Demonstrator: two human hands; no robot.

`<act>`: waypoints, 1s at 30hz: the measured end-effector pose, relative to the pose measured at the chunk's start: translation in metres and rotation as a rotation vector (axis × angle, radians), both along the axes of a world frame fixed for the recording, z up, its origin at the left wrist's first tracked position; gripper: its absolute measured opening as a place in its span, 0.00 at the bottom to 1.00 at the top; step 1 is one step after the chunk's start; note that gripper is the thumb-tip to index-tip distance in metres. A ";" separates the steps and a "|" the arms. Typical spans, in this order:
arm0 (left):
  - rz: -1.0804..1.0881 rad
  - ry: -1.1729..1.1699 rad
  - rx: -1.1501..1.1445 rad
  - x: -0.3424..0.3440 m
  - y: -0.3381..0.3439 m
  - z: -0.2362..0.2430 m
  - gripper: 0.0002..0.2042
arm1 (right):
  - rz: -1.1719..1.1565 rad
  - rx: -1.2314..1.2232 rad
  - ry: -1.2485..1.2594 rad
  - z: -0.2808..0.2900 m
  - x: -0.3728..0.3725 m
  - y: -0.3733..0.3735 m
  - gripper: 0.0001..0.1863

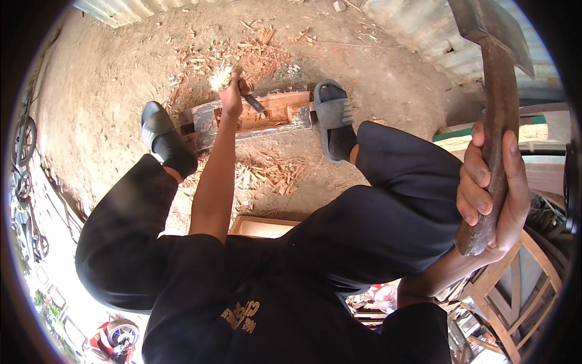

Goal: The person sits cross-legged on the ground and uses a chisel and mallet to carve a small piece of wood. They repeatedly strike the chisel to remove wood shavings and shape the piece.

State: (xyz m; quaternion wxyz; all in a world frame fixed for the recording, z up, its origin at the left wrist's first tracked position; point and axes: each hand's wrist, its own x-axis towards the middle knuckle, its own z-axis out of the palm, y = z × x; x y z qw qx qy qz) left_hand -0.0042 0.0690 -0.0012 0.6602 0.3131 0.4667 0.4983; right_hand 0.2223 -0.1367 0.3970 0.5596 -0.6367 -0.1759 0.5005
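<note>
My left hand (231, 100) is closed around a chisel (255, 105). Its metal blade slants down to the right over a wooden block (208, 128), and the frayed pale end of its handle sticks out above my fist. The block lies on the ground between my feet, with a rectangular hollow and wood chips cut into its upper face. Whether the blade's tip touches the wood I cannot tell. Raised at the right, my right hand (494, 188) grips the wooden handle of a hatchet (502, 91), whose dark metal head is uppermost, well away from the chisel.
Wood chips (267, 173) litter the dirt ground on both sides of the block. My sandalled feet (333, 112) flank its ends. Corrugated metal sheeting (418, 30) stands at the far right. Wooden frames (515, 285) are piled beside me at the lower right; a red motorcycle (115, 340) is at the lower left.
</note>
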 end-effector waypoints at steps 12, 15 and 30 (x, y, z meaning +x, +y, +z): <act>0.022 -0.061 -0.010 -0.001 -0.002 0.007 0.09 | 0.023 0.054 0.016 -0.004 0.000 -0.002 0.17; 0.080 -0.004 -0.018 0.020 -0.009 0.013 0.10 | 0.008 0.031 0.011 -0.003 -0.002 -0.001 0.16; -0.109 0.036 0.085 0.010 0.017 0.019 0.07 | 0.088 0.079 0.083 -0.006 -0.002 -0.002 0.17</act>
